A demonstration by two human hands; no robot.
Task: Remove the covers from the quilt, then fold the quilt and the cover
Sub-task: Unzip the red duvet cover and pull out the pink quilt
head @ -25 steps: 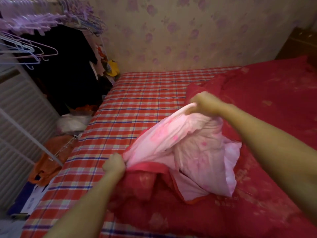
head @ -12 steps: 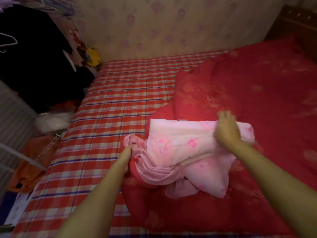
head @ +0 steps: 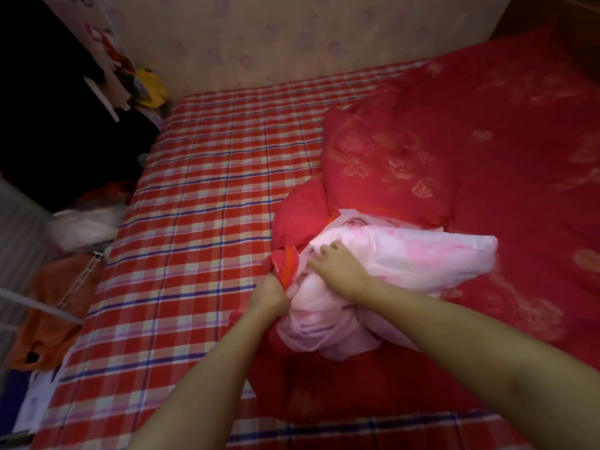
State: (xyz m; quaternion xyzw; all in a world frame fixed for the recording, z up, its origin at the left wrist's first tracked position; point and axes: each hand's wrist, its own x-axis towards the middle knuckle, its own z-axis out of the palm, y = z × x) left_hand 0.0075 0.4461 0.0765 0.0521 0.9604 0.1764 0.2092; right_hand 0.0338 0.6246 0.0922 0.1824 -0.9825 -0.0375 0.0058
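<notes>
In the middle of the frame, a little right of centre, a bunched pink quilt (head: pixel 399 254) with darker pink blotches lies partly out of a red cover (head: pixel 487 141) printed with gold flowers, which spreads over the right half of the frame to the upper right corner. The left hand (head: pixel 271 295) sits just left of the pink bundle with its fingers closed in a fist on a red, orange-lined edge of the cover that sticks up above the knuckles. The right hand (head: pixel 337 269) rests palm-down on top of the quilt, touching it, with fingers spread and slightly curled; it grips nothing that can be seen. Both lie on a bed with a red, white and blue checked sheet (head: pixel 201 196) filling the centre-left, below a wall with pale floral wallpaper (head: pixel 292 37) along the top.
</notes>
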